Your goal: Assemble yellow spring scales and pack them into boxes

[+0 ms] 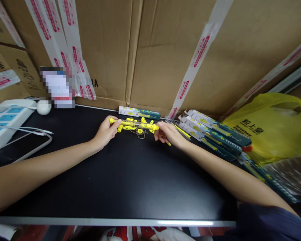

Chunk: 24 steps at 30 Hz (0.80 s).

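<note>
A clear tube with yellow end fittings [140, 125] lies level between my two hands, just above the black tabletop. My left hand [106, 131] is closed round its left end, thumb along the top. At the other end, my right hand [168, 134] pinches the yellow fitting between thumb and fingers. Behind and below the tube lie several small yellow plastic parts [127, 128] and a thin bent wire [141, 135], partly hidden by it. A yellow stick [182, 131] rests just beyond my right hand.
One printed box [139, 112] lies behind the parts; several similar boxes [213, 129] are stacked at right beside a yellow plastic bag [271, 125]. On the left are a white power strip [13, 115], cables and a blurred-out screen [57, 87]. Large cardboard cartons [160, 60] wall the back.
</note>
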Available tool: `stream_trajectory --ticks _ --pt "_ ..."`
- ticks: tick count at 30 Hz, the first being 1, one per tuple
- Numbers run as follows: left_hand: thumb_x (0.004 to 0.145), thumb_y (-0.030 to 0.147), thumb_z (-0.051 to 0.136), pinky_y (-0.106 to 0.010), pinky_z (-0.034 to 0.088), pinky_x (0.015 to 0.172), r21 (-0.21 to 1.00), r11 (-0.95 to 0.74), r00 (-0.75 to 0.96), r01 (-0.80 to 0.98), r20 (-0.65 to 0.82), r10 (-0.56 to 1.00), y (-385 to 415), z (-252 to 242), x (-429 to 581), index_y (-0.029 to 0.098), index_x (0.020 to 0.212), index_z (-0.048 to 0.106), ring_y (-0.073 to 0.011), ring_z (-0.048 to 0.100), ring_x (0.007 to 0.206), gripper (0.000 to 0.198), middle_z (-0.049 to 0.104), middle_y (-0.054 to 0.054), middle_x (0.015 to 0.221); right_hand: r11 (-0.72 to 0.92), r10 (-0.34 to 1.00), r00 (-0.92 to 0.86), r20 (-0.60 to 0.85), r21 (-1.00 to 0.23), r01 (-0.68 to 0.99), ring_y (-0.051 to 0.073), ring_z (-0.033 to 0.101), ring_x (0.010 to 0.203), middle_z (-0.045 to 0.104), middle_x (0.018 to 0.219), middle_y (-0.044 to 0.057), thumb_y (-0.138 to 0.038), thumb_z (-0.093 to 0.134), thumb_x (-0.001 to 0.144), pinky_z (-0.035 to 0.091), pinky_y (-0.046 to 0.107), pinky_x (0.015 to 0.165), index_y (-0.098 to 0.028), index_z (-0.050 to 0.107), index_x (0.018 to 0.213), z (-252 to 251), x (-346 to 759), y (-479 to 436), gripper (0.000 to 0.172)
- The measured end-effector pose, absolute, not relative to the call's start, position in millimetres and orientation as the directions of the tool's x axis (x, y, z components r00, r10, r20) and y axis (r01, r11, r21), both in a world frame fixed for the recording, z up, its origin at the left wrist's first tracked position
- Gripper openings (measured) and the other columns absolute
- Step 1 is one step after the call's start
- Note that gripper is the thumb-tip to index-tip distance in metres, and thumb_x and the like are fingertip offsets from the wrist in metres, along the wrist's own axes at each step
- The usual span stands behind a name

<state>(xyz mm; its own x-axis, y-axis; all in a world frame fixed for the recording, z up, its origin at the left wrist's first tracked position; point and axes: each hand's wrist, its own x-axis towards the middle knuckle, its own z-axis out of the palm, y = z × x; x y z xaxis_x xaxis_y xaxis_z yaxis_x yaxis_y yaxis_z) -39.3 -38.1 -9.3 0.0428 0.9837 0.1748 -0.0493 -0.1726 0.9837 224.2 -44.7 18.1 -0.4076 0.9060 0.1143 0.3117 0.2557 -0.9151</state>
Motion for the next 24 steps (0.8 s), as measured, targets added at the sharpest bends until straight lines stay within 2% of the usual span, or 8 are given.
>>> stream_trajectory --ticks 6,9,15,21,24 --pt "0.086 0.031 0.059 -0.013 0.023 0.035 0.985 -0.164 0.038 -0.05 0.166 0.985 -38.8 -8.2 -38.4 0.019 0.089 0.046 -0.0031 0.033 0.04 0.017 0.037 0.011 0.054 0.246 0.895 -0.427 0.126 -0.939 0.239 0.006 0.044 0.037 0.063 0.06 -0.004 -0.044 0.051 0.087 0.026 0.016 0.034 -0.022 0.04 0.082 20.7 223.8 -45.5 0.025" --pt "0.086 0.031 0.059 -0.013 0.023 0.035 0.985 -0.165 0.04 -0.049 0.168 0.985 -38.8 -7.8 -38.2 0.019 0.089 0.046 -0.0031 0.033 0.04 0.018 0.037 0.011 0.054 0.25 0.894 -0.432 0.12 -0.934 0.256 0.005 0.043 0.037 0.063 0.059 -0.003 -0.044 0.05 0.087 0.026 0.016 0.034 -0.021 0.042 0.079 19.9 224.0 -45.1 0.026" --pt "0.085 0.033 0.061 -0.013 0.023 0.035 0.986 -0.161 0.045 -0.046 0.163 0.986 -38.4 -8.5 -38.7 0.019 0.089 0.047 -0.0032 0.033 0.04 0.02 0.037 0.011 0.054 0.266 0.9 -0.421 0.111 -0.906 0.328 0.005 0.043 0.039 0.06 0.059 0.0 -0.054 0.038 0.093 0.028 0.018 0.035 -0.019 0.048 0.071 17.6 224.3 -44.3 0.043" --pt "0.087 0.029 0.057 -0.013 0.023 0.035 0.987 -0.155 0.037 -0.046 0.157 0.987 -38.4 -8.8 -38.2 0.019 0.089 0.046 -0.0031 0.033 0.04 0.014 0.037 0.011 0.054 0.249 0.895 -0.429 0.124 -0.935 0.25 0.007 0.044 0.038 0.064 0.061 -0.004 -0.043 0.049 0.089 0.026 0.017 0.034 -0.023 0.04 0.085 20.5 224.3 -46.0 0.023" --pt "0.088 0.027 0.057 -0.013 0.023 0.035 0.987 -0.154 0.038 -0.05 0.156 0.987 -38.2 -8.3 -38.0 0.02 0.089 0.046 -0.003 0.033 0.04 0.013 0.036 0.011 0.054 0.266 0.887 -0.441 0.135 -0.931 0.251 0.006 0.043 0.037 0.064 0.061 -0.004 -0.042 0.05 0.088 0.026 0.017 0.034 -0.022 0.04 0.083 19.8 224.3 -46.0 0.022"
